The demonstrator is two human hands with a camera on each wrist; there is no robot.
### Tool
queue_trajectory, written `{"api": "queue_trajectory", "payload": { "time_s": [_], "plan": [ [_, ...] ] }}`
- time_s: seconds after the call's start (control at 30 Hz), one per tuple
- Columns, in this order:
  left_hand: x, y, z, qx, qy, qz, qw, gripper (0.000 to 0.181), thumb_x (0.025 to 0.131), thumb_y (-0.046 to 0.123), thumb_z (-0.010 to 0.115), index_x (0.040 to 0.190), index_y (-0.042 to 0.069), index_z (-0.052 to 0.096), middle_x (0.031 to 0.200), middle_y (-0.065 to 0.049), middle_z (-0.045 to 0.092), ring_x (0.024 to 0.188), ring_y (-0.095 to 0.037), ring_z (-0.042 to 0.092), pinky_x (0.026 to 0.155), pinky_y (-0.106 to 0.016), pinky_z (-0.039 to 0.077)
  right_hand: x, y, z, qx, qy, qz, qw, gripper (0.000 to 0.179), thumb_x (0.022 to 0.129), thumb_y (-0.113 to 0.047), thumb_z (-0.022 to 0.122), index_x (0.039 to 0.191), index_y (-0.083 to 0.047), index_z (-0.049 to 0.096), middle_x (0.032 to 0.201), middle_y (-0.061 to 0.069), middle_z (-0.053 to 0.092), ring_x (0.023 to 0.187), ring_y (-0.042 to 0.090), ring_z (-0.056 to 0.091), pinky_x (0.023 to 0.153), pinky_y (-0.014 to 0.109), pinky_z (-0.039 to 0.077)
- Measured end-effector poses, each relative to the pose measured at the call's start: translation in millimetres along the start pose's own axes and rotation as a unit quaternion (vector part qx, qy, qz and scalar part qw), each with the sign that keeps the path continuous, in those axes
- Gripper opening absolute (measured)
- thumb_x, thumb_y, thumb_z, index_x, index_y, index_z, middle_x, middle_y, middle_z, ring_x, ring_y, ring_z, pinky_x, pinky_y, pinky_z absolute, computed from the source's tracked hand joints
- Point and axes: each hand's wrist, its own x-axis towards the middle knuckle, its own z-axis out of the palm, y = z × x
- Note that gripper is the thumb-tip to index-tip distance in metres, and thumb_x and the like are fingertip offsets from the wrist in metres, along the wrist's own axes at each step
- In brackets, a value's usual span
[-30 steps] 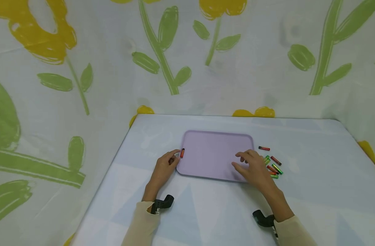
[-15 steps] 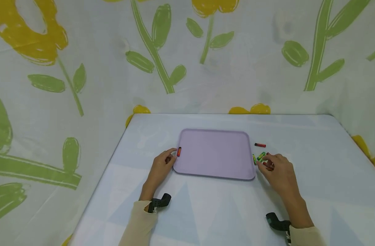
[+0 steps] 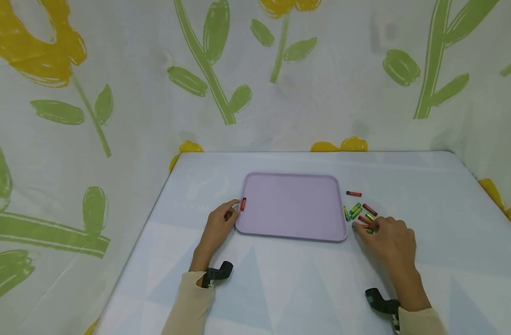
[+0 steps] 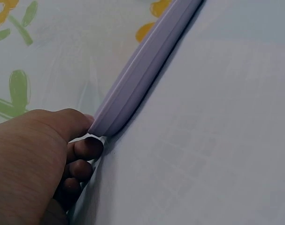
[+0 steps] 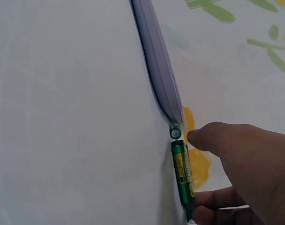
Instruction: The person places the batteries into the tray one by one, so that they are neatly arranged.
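In the head view, a pale purple tray (image 3: 293,207) lies on the table. My left hand (image 3: 219,228) pinches its left rim; the left wrist view shows the thumb (image 4: 79,123) on top and curled fingers below. A small red battery (image 3: 243,204) rests inside the tray along that rim. Right of the tray, my right hand (image 3: 391,242) is low over a loose group of batteries, thumb and forefinger apart around a red battery (image 3: 366,226). From the right wrist, a green battery (image 5: 182,171) shows, its lower end at the fingertips and the thumb apart from it.
A lone red battery (image 3: 354,193) lies behind the group. One green battery (image 3: 346,213) sits right against the tray's right edge. The table (image 3: 297,279) has a pale triangle pattern, and a flower-printed cloth wall (image 3: 322,102) stands behind and to the left.
My right hand has gone from above the tray's right part to the batteries on the right, then slightly nearer me. The left hand stays at the rim. The head view has shifted slightly.
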Motion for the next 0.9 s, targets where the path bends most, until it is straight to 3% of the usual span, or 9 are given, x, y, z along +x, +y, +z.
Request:
{"api": "queue_trajectory", "payload": {
  "time_s": [0.4,0.73,0.9],
  "plan": [
    [1.5,0.5,0.4,-0.002,0.004,0.005,1.0000,0.032,0.101,0.021,0.063,0.132,0.019,0.064,0.086,0.004,0.058,0.070,-0.013,0.049,0.061,-0.029,0.043,2.3,-2,8,-0.011,0.013,0.018,0.9997,0.065,0.082,-0.057,0.072,0.080,0.006,0.059,0.065,0.014,0.050,0.068,0.035,0.049,0.059,0.047,0.033],
    [1.4,3.2,-1.1,-0.007,0.001,0.003,1.0000,0.031,0.101,0.020,0.062,0.132,0.018,0.065,0.086,0.002,0.058,0.071,-0.014,0.050,0.061,-0.029,0.043,1.8,-7,13,-0.013,0.020,0.027,0.9993,0.058,0.084,-0.047,0.071,0.079,0.008,0.054,0.068,0.019,0.051,0.071,0.040,0.049,0.063,0.051,0.032],
    [2.9,3.5,-2.3,-0.006,-0.003,0.005,1.0000,0.031,0.101,0.020,0.062,0.132,0.018,0.064,0.086,0.002,0.058,0.071,-0.014,0.050,0.062,-0.029,0.043,3.6,-7,15,-0.015,0.038,0.019,0.9990,0.062,0.082,-0.051,0.074,0.076,0.007,0.051,0.067,0.019,0.048,0.071,0.042,0.049,0.064,0.053,0.032]
  ]
}}
